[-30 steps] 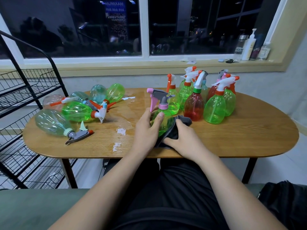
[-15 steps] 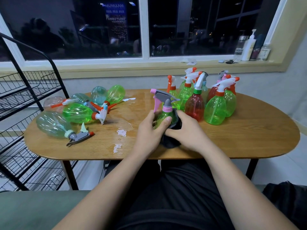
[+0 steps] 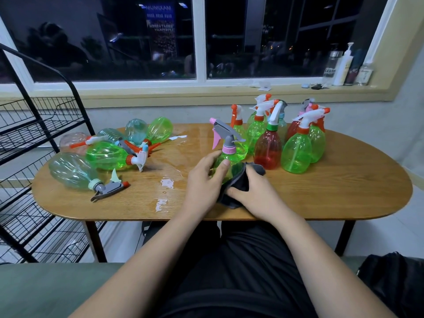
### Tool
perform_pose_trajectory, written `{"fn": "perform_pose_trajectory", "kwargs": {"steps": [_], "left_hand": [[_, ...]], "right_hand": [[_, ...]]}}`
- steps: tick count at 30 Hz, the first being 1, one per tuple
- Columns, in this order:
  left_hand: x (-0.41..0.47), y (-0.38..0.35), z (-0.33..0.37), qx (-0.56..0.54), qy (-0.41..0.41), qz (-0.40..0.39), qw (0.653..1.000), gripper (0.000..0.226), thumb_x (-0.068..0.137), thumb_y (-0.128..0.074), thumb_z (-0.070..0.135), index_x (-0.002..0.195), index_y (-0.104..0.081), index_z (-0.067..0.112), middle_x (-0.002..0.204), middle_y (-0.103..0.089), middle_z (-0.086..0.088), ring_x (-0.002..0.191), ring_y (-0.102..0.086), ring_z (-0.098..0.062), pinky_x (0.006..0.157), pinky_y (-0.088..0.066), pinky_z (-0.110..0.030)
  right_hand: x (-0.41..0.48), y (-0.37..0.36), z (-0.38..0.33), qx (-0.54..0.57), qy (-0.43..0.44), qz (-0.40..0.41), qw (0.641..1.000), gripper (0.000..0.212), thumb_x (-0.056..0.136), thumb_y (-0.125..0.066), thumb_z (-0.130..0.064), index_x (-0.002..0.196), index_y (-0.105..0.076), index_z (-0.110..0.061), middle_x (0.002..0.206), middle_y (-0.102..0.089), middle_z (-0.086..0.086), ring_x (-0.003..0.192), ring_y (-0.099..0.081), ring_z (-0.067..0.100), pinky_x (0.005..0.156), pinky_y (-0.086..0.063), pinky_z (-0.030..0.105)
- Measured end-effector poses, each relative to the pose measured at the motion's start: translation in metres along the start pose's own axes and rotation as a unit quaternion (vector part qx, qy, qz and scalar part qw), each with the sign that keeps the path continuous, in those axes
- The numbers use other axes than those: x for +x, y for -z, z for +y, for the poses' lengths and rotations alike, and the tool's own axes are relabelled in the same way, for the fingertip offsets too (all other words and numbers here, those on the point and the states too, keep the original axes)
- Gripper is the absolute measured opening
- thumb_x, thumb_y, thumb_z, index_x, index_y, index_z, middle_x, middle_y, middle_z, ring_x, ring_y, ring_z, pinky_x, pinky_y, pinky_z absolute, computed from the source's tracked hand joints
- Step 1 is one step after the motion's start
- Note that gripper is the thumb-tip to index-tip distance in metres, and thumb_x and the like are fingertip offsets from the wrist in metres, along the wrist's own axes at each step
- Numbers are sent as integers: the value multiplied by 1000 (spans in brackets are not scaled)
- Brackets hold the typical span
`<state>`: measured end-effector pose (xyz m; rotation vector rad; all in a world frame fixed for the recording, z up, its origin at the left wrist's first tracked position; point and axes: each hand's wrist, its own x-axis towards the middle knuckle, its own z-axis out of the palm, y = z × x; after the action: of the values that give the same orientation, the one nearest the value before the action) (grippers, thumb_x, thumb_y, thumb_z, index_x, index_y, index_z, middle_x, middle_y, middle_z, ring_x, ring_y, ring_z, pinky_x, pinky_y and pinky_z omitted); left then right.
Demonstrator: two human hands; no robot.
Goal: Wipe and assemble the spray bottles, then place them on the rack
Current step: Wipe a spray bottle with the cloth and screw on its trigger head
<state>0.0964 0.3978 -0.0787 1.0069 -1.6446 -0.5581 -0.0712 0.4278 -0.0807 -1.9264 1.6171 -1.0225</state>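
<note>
A green spray bottle [image 3: 226, 160] with a grey and pink trigger head stands upright near the table's front middle. My left hand [image 3: 203, 187] grips its left side, thumb on the shoulder. My right hand [image 3: 254, 193] presses a dark cloth [image 3: 238, 183] against the bottle's right and lower side, hiding the base. Several assembled bottles [image 3: 296, 152], green and red, stand upright behind it on the right. On the left, several bottles [image 3: 107, 156] lie on their sides, one clear with a grey trigger [image 3: 73, 172]. The black wire rack [image 3: 29, 134] stands left of the table.
The oval wooden table [image 3: 344, 191] has wet patches [image 3: 167, 182] in front of the lying bottles. On the windowsill at far right stand a pump bottle [image 3: 343, 65] and other containers. A black bag [image 3: 394, 278] lies at lower right.
The held bottle has been lifted upright from a tilted pose, and the cloth has shifted around its lower right side. The other bottles have not moved.
</note>
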Motion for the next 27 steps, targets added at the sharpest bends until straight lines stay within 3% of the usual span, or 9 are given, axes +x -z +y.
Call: {"fn": "perform_pose_trajectory", "kwargs": {"steps": [4, 8, 12, 15, 21, 24, 27], "left_hand": [[-2, 1, 3, -14, 18, 1, 1000, 33, 105, -64, 38, 136, -67, 27, 125, -72, 18, 117, -63, 5, 96, -47, -18], [-2, 1, -2, -42, 44, -4, 998, 51, 91, -74, 61, 132, -59, 36, 132, -68, 18, 125, -60, 4, 103, -53, -31], [-2, 1, -1, -25, 44, 9, 999, 49, 88, -80, 54, 123, -56, 29, 124, -66, 17, 117, -61, 5, 93, -46, -13], [0, -1, -4, -12, 8, 15, 1000, 39, 93, -78, 48, 120, -61, 27, 121, -64, 11, 113, -63, -4, 93, -50, -21], [-1, -2, -1, 2, -15, -2, 1000, 31, 98, -71, 35, 129, -71, 29, 115, -61, 6, 109, -60, -5, 92, -44, -15], [-1, -1, 0, 7, -23, 1, 1000, 31, 99, -70, 27, 130, -71, 27, 118, -67, 11, 113, -61, -4, 93, -45, -17], [-2, 0, 3, -13, -8, 2, 1000, 32, 99, -71, 29, 131, -69, 29, 123, -70, 17, 118, -63, -2, 98, -50, -24]], "right_hand": [[-1, 3, 0, -47, 4, -15, 999, 56, 80, -84, -52, 122, -52, -31, 117, -70, -8, 107, -65, 14, 86, -51, 32], [-4, 4, -2, -86, 18, -18, 996, 54, 80, -86, -51, 114, -53, -26, 107, -70, -9, 96, -64, 14, 77, -52, 36], [1, 3, -3, -78, 4, -24, 997, 57, 76, -86, -56, 117, -57, -29, 108, -72, -9, 100, -67, 15, 81, -55, 35], [4, 5, -10, -8, 7, -4, 1000, 54, 70, -81, -54, 116, -59, -36, 104, -72, -17, 101, -66, 7, 85, -53, 31], [5, 8, -26, 76, 62, 64, 993, 52, 77, -77, -36, 127, -64, -35, 110, -74, -17, 104, -68, 7, 97, -55, 42], [1, 1, -21, 101, 53, 66, 991, 55, 80, -75, -45, 132, -61, -38, 119, -72, -19, 114, -65, 1, 101, -53, 36], [-2, -4, -14, 85, 25, 57, 994, 55, 80, -74, -57, 129, -58, -39, 119, -71, -18, 114, -64, 2, 96, -52, 34]]}}
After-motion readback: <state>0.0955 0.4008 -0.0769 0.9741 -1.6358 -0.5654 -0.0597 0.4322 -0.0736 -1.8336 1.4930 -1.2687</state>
